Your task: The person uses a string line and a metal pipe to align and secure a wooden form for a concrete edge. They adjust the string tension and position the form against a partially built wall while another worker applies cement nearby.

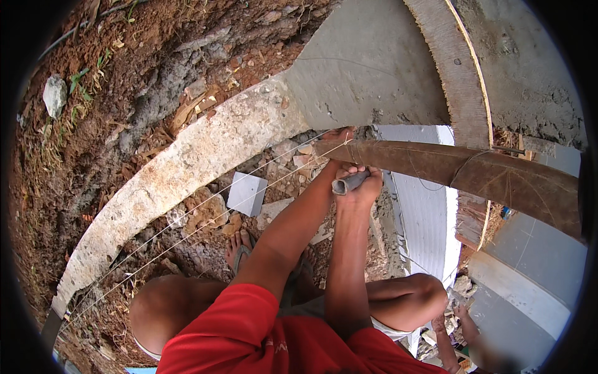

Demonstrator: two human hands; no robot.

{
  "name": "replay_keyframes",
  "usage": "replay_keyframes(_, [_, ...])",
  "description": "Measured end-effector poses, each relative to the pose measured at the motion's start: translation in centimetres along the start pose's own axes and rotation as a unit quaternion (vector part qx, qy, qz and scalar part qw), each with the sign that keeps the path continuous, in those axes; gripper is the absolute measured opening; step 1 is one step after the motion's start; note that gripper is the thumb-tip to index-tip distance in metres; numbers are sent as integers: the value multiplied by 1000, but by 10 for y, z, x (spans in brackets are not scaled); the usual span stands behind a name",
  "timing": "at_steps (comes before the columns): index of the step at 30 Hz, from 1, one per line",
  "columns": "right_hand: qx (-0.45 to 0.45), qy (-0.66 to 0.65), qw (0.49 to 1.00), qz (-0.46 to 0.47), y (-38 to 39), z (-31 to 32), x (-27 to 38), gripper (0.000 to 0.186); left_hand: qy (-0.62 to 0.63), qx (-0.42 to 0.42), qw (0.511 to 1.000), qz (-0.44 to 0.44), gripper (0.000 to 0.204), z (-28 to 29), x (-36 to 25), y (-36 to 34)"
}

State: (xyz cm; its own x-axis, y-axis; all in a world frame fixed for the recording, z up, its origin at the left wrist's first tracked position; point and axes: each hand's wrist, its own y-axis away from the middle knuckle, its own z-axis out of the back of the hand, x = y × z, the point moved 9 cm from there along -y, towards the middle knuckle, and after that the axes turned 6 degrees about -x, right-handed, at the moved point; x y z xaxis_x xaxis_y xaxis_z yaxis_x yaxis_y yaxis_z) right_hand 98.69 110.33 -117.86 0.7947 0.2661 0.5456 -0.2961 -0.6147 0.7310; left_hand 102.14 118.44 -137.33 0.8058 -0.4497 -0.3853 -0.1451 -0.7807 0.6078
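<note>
Near twelve o'clock, the right hand (361,187) is closed around a grey pipe (349,182); the left hand (339,134) grips a brown plank (436,163).

— Wearing what on top?
— Wearing a red short-sleeved shirt (249,336), sleeves ending above the elbows, fabric wrinkling at the shoulders.
— Covering the forearms?
— Leaving both forearms bare down to the left hand (339,134) and right hand (360,187); no gloves, rings or watch showing.
— Below the waist?
— Showing bare knees, light shorts (389,329), and sandals (244,252).
</note>
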Motion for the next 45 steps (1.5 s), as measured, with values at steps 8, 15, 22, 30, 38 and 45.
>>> replay_keyframes(8, [13,-2,1000,5,3,-4,2,26,-5,-13,1000,-12,58,2,-1,-3])
replay_keyframes(15, [65,-23,997,-41,-1,-4,-4,24,-8,-26,999,-18,59,7,-2,-5])
replay_keyframes(22, [133,-48,987,-75,2,-10,-11,24,-11,-35,999,-30,61,10,-5,-9])
replay_keyframes(30, [113,-68,987,-91,-3,-4,-7,22,-15,-47,998,-39,62,15,-7,-14])
replay_keyframes(38, [109,-36,988,-100,6,-8,-11,27,-25,-60,996,-53,64,21,-12,-25])
replay_keyframes(45, [164,-44,982,-87,8,-14,-4,21,-40,-67,995,-66,65,23,-17,-32])
